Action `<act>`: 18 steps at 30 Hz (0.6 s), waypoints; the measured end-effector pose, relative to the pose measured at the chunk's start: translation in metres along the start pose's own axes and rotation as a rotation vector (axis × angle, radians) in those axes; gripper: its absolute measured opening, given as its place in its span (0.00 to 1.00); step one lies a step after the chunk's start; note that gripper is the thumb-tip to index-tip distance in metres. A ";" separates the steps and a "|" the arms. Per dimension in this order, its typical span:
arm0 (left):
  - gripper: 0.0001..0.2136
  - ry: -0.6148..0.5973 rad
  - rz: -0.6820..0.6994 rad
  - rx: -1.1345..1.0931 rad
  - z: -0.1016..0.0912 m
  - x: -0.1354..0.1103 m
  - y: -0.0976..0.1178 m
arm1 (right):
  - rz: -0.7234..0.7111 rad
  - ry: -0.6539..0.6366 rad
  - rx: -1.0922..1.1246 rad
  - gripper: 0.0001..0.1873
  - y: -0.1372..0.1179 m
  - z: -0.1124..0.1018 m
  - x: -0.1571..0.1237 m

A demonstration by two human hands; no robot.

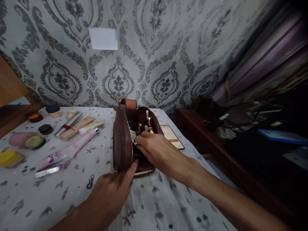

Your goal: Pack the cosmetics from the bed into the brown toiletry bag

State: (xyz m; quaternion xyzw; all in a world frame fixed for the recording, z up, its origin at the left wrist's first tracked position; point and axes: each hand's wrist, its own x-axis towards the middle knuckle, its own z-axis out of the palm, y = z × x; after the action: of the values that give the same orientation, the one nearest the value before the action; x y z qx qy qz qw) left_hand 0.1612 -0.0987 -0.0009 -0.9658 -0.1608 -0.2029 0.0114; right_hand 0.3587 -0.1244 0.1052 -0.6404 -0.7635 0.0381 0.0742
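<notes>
A brown leather zip pouch [122, 141] stands open on a table covered with a white printed cloth [149, 202]. Gold-capped small bottles [148, 123] show inside it. My right hand [156, 149] reaches into the pouch's mouth, fingers curled together on something small I cannot make out. My left hand [113, 189] rests at the pouch's near end, its thumb pressed against the front edge by the zip, holding the pouch.
Several cosmetic tubes [77, 128], jars [54, 110] and coloured sponges [20, 138] lie spread at the left of the table. A phone [172, 136] with a lit screen lies right of the pouch. A dark wooden bench [216, 150] with clutter stands at the right.
</notes>
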 end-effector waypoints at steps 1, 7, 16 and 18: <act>0.27 -0.016 -0.008 -0.005 0.000 0.000 0.000 | 0.000 0.002 -0.002 0.07 0.000 0.000 0.000; 0.29 -0.070 -0.034 -0.024 -0.004 -0.001 0.001 | -0.035 0.051 0.048 0.10 0.000 -0.001 -0.001; 0.26 -0.008 0.000 -0.111 -0.012 -0.033 -0.002 | -0.066 0.349 0.181 0.16 -0.026 0.008 -0.040; 0.24 -0.036 -0.019 -0.094 -0.013 -0.043 -0.006 | -0.184 0.378 0.205 0.17 -0.037 0.020 -0.047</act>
State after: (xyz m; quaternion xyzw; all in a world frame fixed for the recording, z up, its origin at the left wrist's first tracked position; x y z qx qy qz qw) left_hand 0.1176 -0.1075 -0.0064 -0.9672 -0.1604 -0.1930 -0.0385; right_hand 0.3277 -0.1768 0.0885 -0.5531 -0.7832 -0.0118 0.2837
